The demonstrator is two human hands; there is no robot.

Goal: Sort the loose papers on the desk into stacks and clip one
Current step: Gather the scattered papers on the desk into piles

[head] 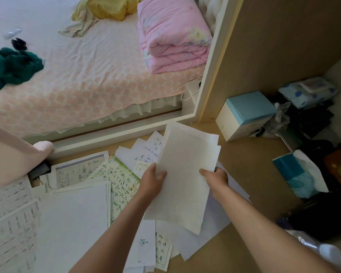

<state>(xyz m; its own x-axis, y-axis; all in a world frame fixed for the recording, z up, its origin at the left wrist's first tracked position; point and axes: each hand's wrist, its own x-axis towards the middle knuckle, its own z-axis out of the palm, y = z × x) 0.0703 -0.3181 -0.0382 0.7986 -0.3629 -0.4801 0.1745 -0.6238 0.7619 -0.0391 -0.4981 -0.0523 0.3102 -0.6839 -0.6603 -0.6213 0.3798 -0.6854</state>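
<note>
A sheaf of blank white paper sheets (185, 154) is held just above the tan wooden surface (254, 154), a little toward 6 o'clock from centre. Its long axis runs from 6 to 12 o'clock, the far end leaning slightly toward 1, and the sheets fan unevenly at the top. The left hand (153, 181) has its grip clamped on the sheaf's left edge, thumb on top. The right hand (215, 177) pinches the right edge likewise.

Loose papers lie beneath, from 6 to 9 o'clock: a green-bordered sheet (122, 180) of brushed Chinese characters, a blue-bordered practice sheet (77, 168) and white notes in blue ink (146, 148). Their writing is too small to read. A pale blue and white cardboard box (244, 115) stands at 3 o'clock.
</note>
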